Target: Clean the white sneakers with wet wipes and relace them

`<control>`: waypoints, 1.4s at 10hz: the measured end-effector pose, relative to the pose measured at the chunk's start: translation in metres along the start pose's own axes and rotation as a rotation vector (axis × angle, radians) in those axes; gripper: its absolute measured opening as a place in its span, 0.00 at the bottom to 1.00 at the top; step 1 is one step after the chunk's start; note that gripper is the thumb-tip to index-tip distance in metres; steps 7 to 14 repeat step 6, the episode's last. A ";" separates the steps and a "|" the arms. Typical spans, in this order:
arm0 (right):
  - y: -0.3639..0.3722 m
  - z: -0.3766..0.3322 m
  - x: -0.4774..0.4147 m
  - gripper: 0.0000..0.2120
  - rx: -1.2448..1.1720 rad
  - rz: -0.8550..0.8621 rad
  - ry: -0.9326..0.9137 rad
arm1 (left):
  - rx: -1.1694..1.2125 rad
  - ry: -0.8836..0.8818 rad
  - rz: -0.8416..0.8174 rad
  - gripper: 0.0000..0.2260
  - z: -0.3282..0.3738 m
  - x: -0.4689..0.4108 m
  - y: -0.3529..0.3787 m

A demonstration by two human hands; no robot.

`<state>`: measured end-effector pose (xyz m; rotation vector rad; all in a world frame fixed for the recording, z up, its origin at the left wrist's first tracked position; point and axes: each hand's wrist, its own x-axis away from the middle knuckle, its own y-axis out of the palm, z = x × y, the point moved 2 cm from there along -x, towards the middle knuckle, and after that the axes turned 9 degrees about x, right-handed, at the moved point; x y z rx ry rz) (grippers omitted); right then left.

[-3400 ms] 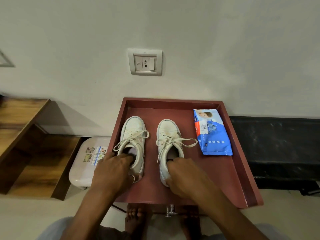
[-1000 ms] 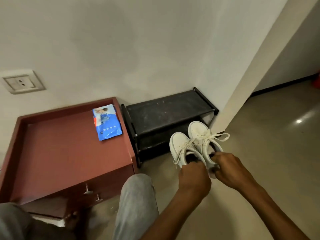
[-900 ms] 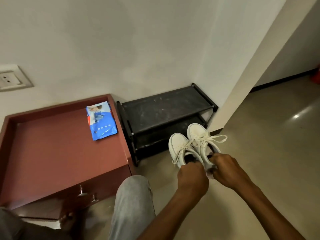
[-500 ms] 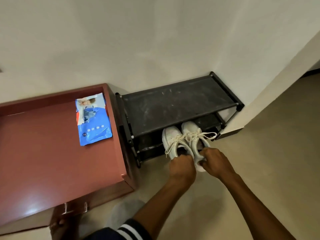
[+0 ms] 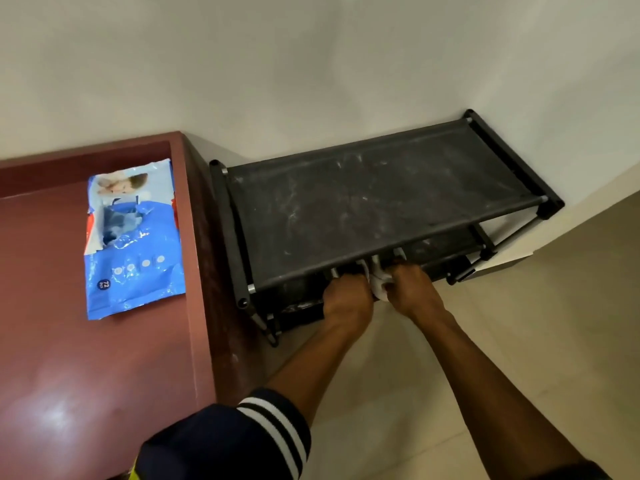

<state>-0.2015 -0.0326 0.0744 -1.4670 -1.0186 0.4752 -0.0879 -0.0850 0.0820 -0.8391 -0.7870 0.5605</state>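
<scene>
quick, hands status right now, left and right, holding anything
Left hand: closed on the left sneaker, mostly hidden under the shoe rack top.
Right hand: closed on the right sneaker at its heel.

Black 2-tier shoe rack (image 5: 381, 209) stands against white wall (image 5: 311, 64); top shelf dusty w/ pale scuffs. Red-brown cabinet (image 5: 104, 358) w/ raised rim sits just left of rack, close alongside. Beige tiled floor (image 5: 536, 323) in front & to the right.
</scene>
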 end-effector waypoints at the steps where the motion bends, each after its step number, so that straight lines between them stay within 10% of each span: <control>1: 0.011 0.002 -0.003 0.14 -0.055 0.047 0.019 | -0.065 0.022 -0.077 0.14 -0.006 -0.004 0.016; 3: -0.010 -0.008 0.010 0.25 0.045 0.037 -0.030 | -0.008 -0.036 0.038 0.25 0.004 0.014 0.002; 6: -0.089 -0.062 0.058 0.06 0.143 0.102 0.094 | -0.177 0.133 0.046 0.13 0.030 0.085 -0.065; 14: -0.089 -0.062 0.058 0.06 0.143 0.102 0.094 | -0.177 0.133 0.046 0.13 0.030 0.085 -0.065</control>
